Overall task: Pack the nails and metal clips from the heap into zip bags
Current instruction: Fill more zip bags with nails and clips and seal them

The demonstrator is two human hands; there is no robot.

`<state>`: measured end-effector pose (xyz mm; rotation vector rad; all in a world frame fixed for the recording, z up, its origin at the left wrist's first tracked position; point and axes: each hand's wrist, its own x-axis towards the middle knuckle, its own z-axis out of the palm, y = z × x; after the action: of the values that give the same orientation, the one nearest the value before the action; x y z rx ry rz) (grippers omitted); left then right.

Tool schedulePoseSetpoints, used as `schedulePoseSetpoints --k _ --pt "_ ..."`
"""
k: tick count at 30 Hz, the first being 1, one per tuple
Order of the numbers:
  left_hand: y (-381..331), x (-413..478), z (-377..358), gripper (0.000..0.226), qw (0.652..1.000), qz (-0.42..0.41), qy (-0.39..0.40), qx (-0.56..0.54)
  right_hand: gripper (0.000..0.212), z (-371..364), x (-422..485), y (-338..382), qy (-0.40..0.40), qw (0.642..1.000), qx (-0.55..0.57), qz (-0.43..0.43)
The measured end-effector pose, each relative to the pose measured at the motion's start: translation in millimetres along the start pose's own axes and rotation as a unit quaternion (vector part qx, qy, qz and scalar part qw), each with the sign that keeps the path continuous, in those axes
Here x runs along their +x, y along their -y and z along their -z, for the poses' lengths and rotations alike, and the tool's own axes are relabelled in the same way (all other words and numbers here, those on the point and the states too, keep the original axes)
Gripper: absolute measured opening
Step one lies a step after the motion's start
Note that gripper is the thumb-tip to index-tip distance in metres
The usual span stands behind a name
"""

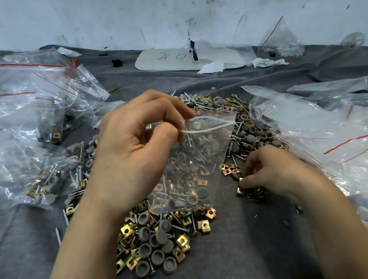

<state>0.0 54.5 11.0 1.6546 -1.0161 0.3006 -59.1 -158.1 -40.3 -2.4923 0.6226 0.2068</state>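
Near the front edge of the grey cloth (242,261) there is bare room between the two arms. Just past it lies part of the heap of gold square metal clips and grey-capped nails (155,242).

The left hand (138,155) is curled. It pinches the top lip of a small clear zip bag with a red line (195,161) and holds the mouth open over the middle of the cloth. The right hand (270,169) is low, toward the right side of the cloth. Its bent fingers pinch a few clips from a little bunch.

I think the step is filling this bag. Next, the right hand must lift its clips up and left into the open mouth without dropping any. That way looks short and open. I cannot tell what is inside the bag and what lies under it.

Full clear bags (16,167) crowd the left side and empty clear bags (342,131) crowd the right, so there is little room sideways. A white board (179,59) lies at the far edge.
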Motion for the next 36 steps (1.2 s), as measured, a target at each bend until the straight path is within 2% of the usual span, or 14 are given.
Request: schedulePoseSetpoints --k 6,9,11,13,17,23,28,31,34,36 --pt "0 1 -1 0.021 1.0 -0.003 0.004 0.009 0.021 1 2 1 0.003 0.999 0.03 0.032" --pt "-1 0 0 0.019 1.0 -0.008 0.008 0.005 0.014 7 -3 -1 -0.066 0.99 0.106 0.065" --pt "-1 0 -1 0.017 1.0 -0.011 0.009 0.001 0.015 16 -9 -1 -0.101 0.969 0.194 0.112" --pt "-1 0 -1 0.017 1.0 -0.008 0.008 -0.004 0.017 22 -16 2 -0.091 0.944 0.262 0.179" --pt "-1 0 -2 0.017 1.0 -0.005 0.01 -0.005 0.023 29 -27 9 -0.091 0.905 0.305 0.282" --pt "-1 0 -2 0.018 1.0 -0.01 0.012 -0.001 0.013 36 -35 14 -0.105 0.874 0.336 0.335" --pt "-2 0 -4 0.018 1.0 -0.006 0.014 -0.004 0.015 38 -40 18 -0.124 0.85 0.362 0.363" --pt "-5 0 -6 0.018 1.0 -0.005 0.019 -0.009 0.018 38 -46 25 -0.166 0.833 0.365 0.382" --pt "-7 0 -8 0.018 1.0 -0.015 0.025 0.006 0.02 34 -52 37 -0.22 0.841 0.298 0.394" --pt "-8 0 -9 0.018 0.999 -0.022 0.028 0.011 0.022 32 -55 43 -0.226 0.85 0.264 0.397"
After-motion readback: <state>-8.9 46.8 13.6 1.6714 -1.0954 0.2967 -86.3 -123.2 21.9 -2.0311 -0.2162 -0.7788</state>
